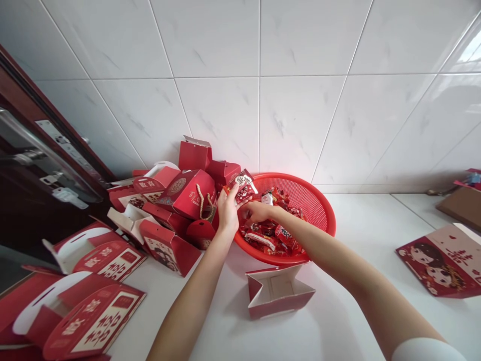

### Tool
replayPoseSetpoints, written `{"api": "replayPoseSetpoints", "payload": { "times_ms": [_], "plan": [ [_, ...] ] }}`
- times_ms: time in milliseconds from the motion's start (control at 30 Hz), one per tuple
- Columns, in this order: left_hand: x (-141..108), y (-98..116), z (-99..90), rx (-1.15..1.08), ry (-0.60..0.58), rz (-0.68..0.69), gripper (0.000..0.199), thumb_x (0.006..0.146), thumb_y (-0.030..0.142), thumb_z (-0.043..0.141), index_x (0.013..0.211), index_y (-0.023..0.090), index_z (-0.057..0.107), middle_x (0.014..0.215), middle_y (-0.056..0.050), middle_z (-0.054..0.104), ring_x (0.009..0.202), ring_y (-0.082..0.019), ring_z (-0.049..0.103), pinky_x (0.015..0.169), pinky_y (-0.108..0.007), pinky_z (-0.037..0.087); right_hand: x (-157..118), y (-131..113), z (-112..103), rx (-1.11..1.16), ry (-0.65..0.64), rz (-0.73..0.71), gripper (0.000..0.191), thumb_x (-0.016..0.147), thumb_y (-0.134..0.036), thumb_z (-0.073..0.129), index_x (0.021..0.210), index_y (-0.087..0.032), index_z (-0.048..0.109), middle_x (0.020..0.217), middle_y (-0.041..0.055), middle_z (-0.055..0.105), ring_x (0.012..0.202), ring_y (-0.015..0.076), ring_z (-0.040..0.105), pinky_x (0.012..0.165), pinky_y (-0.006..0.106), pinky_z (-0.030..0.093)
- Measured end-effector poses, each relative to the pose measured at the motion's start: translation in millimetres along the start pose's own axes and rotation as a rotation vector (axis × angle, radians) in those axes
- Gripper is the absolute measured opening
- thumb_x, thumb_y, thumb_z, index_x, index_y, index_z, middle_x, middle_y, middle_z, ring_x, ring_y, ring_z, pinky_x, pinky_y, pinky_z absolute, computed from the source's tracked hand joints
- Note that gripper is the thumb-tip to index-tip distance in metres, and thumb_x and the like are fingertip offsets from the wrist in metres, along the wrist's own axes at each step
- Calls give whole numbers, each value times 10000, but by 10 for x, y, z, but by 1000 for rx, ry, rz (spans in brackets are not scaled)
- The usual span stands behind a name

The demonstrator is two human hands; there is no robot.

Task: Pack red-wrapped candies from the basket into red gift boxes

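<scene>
My left hand point(227, 209) is raised over the left rim of a red plastic basket point(327, 213), closed on red candy packets point(245, 184) with pale lettering. Inside the basket, my right hand point(257, 212) reaches down among wrapped candies point(263, 239). Its fingers are curled, and what is between them, if anything, is hidden. The candies are mostly red, with some white on the wrappers, and lie toward the basket's left and middle. Just in front of the basket stands a red gift box point(276, 305) with its top open and a pale inside; no candy is visible in it.
Red gift boxes, some with rope handles point(204, 200), crowd the left side against the tiled wall point(293, 125). More open boxes point(101, 321) stand at the front left. A box with cartoon figures point(439, 260) lies at right, a brown carton point(462, 205) behind it.
</scene>
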State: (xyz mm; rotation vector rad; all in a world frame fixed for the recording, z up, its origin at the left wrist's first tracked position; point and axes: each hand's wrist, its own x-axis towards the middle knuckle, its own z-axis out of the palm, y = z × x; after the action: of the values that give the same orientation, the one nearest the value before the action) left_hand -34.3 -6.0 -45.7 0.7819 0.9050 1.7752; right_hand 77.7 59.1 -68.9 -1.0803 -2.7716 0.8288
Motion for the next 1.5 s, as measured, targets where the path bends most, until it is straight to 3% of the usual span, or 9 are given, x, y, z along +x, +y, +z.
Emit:
{"api": "replayPoseSetpoints", "payload": {
  "times_ms": [267, 367, 567, 733, 833, 1000, 1133, 1300, 1500],
  "plan": [
    [-9, 7, -9, -3, 18, 2, 362, 658, 398, 863, 905, 198, 689, 1045, -52, 762, 1001, -230, 732, 812, -326, 611, 15, -34, -29, 179, 131, -2, 162, 645, -16, 726, 643, -162, 656, 681, 4, 699, 698, 186, 642, 693, 281, 506],
    [-16, 29, 7, -27, 4, 7, 371, 644, 399, 870, 893, 193, 688, 969, -35, 754, 945, -218, 734, 818, -332, 609, -45, 8, -205, 297, 254, 14, 141, 673, -47, 732, 698, -166, 660, 718, 9, 710, 717, 181, 651, 709, 286, 523],
    [2, 31, 18, -85, 48, 30, 348, 623, 374, 884, 855, 198, 693, 882, 2, 741, 870, -193, 726, 859, -343, 596, -436, 59, -636, 544, 580, 36, 151, 923, -335, 608, 924, -185, 612, 722, -6, 656, 563, 105, 560, 550, 233, 461],
    [-48, 60, 51, -31, -45, 65, 376, 639, 422, 889, 886, 197, 716, 908, -22, 770, 909, -215, 732, 892, -354, 570, -877, -119, -583, 918, 728, -13, 432, 780, -587, 790, 888, -208, 613, 644, -63, 537, 432, 62, 462, 412, 208, 331],
    [-129, 122, 87, 9, -140, 79, 377, 667, 427, 886, 927, 201, 732, 926, -28, 780, 936, -232, 737, 902, -364, 561, -1059, -249, -490, 1078, 729, -10, 479, 722, -607, 840, 864, -200, 631, 693, -46, 575, 452, 64, 498, 394, 209, 328],
    [-293, 251, 116, 136, -256, 135, 311, 736, 408, 874, 932, 201, 749, 979, -37, 787, 984, -225, 721, 936, -337, 542, -1245, -406, -437, 1189, 674, -77, 416, 697, -490, 902, 839, -182, 660, 783, 4, 657, 633, 121, 654, 571, 258, 537],
    [-432, 329, 125, 200, -320, 134, 265, 796, 414, 834, 943, 212, 748, 989, -35, 784, 958, -220, 717, 899, -322, 551, -1321, -494, -386, 1135, 739, -119, 373, 633, -331, 938, 855, -191, 672, 843, 19, 703, 698, 143, 678, 703, 320, 593],
    [-540, 363, 134, 261, -325, 111, 271, 792, 431, 833, 937, 215, 756, 923, -43, 769, 919, -242, 716, 879, -338, 559, -1340, -543, -257, 1038, 833, -66, 314, 704, -331, 871, 894, -199, 659, 827, 24, 702, 690, 158, 657, 631, 315, 565],
    [-437, 405, 49, 297, -254, 119, 288, 750, 411, 867, 888, 201, 725, 877, -38, 760, 879, -231, 711, 824, -313, 545, -1334, -343, -162, 765, 649, 10, 141, 823, -309, 751, 869, -211, 660, 802, 26, 712, 721, 185, 676, 654, 319, 543]
  ]
}}
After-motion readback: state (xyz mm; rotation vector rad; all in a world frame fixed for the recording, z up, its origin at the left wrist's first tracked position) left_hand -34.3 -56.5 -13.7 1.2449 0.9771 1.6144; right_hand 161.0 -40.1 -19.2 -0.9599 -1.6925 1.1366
